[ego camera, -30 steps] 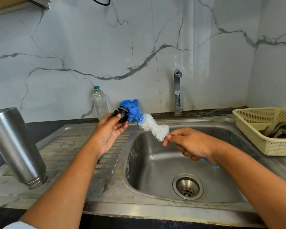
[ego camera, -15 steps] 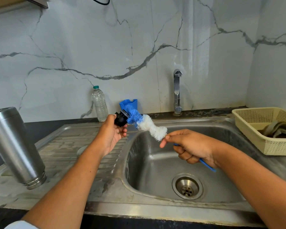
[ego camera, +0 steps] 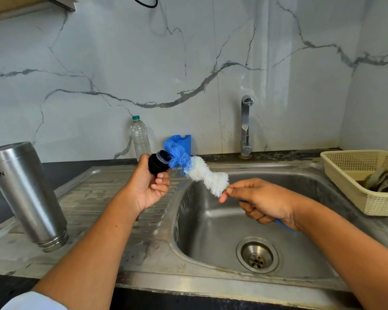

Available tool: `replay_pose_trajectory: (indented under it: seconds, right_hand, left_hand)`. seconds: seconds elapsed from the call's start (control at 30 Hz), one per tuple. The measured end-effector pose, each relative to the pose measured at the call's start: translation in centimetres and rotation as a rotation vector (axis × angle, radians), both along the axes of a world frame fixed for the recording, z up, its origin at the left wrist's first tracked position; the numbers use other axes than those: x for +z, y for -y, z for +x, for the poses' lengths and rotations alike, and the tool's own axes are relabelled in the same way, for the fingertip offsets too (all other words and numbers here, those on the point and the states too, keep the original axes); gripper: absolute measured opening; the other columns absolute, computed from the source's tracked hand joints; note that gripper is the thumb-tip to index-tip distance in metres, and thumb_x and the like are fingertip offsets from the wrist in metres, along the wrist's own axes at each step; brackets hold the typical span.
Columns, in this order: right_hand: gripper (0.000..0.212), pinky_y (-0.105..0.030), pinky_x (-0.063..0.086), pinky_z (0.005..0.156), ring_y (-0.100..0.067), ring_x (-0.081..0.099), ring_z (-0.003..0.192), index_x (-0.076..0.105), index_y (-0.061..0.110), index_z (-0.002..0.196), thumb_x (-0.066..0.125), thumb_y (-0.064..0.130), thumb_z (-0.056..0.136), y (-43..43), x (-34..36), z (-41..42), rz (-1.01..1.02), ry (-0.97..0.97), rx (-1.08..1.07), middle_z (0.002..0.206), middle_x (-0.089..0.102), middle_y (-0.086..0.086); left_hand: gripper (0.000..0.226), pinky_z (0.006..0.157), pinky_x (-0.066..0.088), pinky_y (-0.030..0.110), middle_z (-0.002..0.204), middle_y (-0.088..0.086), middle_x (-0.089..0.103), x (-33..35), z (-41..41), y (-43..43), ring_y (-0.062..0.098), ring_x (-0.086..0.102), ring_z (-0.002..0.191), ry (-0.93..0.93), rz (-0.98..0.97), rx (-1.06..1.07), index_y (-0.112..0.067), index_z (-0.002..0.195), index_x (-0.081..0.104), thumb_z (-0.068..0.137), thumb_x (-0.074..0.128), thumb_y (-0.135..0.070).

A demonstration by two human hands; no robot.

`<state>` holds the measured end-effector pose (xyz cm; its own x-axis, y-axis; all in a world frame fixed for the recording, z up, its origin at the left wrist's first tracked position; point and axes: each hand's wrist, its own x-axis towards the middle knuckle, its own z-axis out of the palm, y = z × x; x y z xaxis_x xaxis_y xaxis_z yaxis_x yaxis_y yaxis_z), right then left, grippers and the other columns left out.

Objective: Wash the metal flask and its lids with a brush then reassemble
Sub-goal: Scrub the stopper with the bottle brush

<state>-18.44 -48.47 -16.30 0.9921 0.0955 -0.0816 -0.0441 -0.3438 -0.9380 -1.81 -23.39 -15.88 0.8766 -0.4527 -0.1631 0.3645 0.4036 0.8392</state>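
left hand point(ego camera: 150, 184) clamps the black lid point(ego camera: 158, 163) above the sink point(ego camera: 211, 231); right hand point(ego camera: 262, 201) pinches the brush point(ego camera: 197, 170), its blue tip against the lid. right of the sink, a basket point(ego camera: 345, 175) holds cloth point(ego camera: 383, 181).

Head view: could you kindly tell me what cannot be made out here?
All in the head view:
- metal flask: mouth down, inside hidden by its own wall.
- black lid: face covered by brush bristles and left hand.
- brush handle: mostly inside the right hand.
- basket: cut off by the right edge.
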Motion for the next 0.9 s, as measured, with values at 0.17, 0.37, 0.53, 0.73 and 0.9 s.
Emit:
replay_pose_trajectory:
  seconds: [0.17,0.37,0.53,0.73,0.9]
  right_hand:
    - [0.028,-0.025,0.013,0.045,-0.012,0.018,0.052,0.076,0.021,0.106,0.051,0.034,0.106,0.3,0.0,0.0,0.003,-0.005,0.008,0.060,0.027,0.003]
    - [0.030,-0.025,0.013,0.046,-0.011,0.019,0.051,0.075,0.020,0.105,0.050,0.036,0.106,0.7,-0.7,0.6,-0.012,-0.004,-0.054,0.060,0.027,0.004]
    - [0.030,-0.028,0.012,0.048,-0.011,0.018,0.052,0.076,0.023,0.104,0.049,0.036,0.106,0.8,-0.8,1.0,0.028,0.022,-0.120,0.059,0.028,0.006]
    - [0.031,-0.027,0.015,0.047,-0.011,0.020,0.052,0.076,0.025,0.101,0.047,0.036,0.107,0.1,-0.9,0.9,-0.058,0.047,-0.103,0.058,0.029,0.005]
    - [0.030,-0.027,0.017,0.046,-0.012,0.021,0.051,0.075,0.026,0.101,0.046,0.034,0.108,-0.8,-1.3,1.4,-0.062,0.060,-0.125,0.058,0.030,0.004]
  left_hand:
    - [0.054,0.027,0.022,0.014,0.054,-0.004,0.036,-0.1,-0.2,-0.3,0.003,0.033,0.037,-0.006,0.060,-0.068,-0.005,0.091,0.057,0.102,0.040,-0.054]
    - [0.055,0.032,0.021,0.015,0.058,-0.001,0.038,-0.2,-0.4,0.4,0.007,0.031,0.042,0.116,0.264,-0.027,-0.004,0.097,0.056,0.103,0.035,-0.055]
    - [0.047,0.038,0.031,0.017,0.065,0.003,0.046,-0.3,0.1,0.5,0.010,0.040,0.052,0.173,0.273,0.135,-0.011,0.099,0.058,0.102,0.040,-0.053]
    - [0.038,0.057,0.053,0.025,0.082,0.011,0.057,-0.7,0.9,-0.2,0.018,0.056,0.071,0.174,0.130,0.324,-0.007,0.106,0.060,0.103,0.048,-0.043]
    - [0.047,0.056,0.056,0.025,0.083,0.013,0.061,-0.5,0.0,1.1,0.018,0.058,0.071,0.234,0.166,0.193,-0.003,0.123,0.059,0.105,0.049,-0.045]
